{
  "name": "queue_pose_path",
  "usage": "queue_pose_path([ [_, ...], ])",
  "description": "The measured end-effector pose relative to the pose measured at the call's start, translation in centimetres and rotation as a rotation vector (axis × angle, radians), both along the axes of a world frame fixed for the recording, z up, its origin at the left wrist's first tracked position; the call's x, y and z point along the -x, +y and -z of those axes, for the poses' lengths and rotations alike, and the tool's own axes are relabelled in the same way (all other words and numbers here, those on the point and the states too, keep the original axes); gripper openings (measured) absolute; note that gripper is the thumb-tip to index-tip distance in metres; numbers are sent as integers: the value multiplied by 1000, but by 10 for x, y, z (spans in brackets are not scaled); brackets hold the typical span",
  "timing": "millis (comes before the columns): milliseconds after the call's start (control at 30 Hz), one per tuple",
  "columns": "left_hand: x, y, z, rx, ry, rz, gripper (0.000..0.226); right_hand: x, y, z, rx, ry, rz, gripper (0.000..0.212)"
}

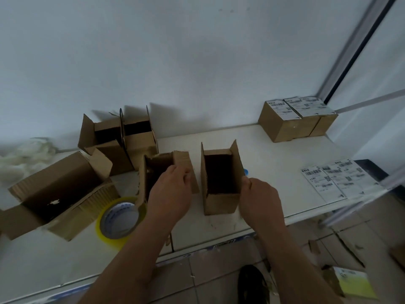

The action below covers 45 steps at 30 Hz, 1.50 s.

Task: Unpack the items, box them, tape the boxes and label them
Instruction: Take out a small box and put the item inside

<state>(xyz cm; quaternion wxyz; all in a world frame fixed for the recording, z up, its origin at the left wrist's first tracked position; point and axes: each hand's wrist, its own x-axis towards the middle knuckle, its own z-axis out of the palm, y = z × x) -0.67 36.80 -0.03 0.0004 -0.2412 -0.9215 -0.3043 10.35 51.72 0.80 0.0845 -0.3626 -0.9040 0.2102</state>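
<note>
Fingers of left hand (169, 189) and right hand (259, 195) each curled on a corrugated carton flap.

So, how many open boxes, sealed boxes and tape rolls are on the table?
Open boxes: 5
Sealed boxes: 3, as far as the blur allows
Tape rolls: 1
Total: 9

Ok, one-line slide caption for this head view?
Left hand grips one open cardboard box's flap, right hand holds another; tape roll and shipping labels alongside.
</note>
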Motion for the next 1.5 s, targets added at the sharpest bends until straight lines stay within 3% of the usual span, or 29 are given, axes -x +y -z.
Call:
queue_pose_path([
  [167, 7, -15, -3, -35, -24, -60, 32, -12, -11, -3, -1, -94, -34, 41],
  [367, 5, -32, -2, 20, 12, -68, 31, -12, -23, -14, 101, -6, 66, 49],
  [433, 7, -38, -2, -1, 1, -81, 32, -7, -31, -24, 32, 118, 48, 54],
  [567, 12, -51, -1, -24, -18, -137, 33, 17, -56, -48, -48, 358, -235, 37],
  [700, 19, -65, 6, -51, -64, -172, 34, 59, -78, -58, 90, 138, -480, 24],
  [833, 25, -78, 9, -69, -174, -163, 31, 101, -89, -49, 248, -45, -514, 25],
  [933, 28, -84, 11, -114, -237, -150, 31, 128, -94, -35, 449, -129, -389, 24],
  [1033, 29, -85, 14, -150, -270, -145, 31, 143, -101, -40, 706, -128, -236, 36],
  [1233, 30, -88, 19, -156, -258, -174, 32, 162, -119, -40, 731, -300, -174, 45],
  [1367, 32, -88, 19, -155, -267, -156, 33, 173, -120, -30, 940, -297, 43, 64],
  [1500, 32, -87, 20, -166, -286, -165, 34, 177, -122, -14, 933, -308, 47, 77],
])
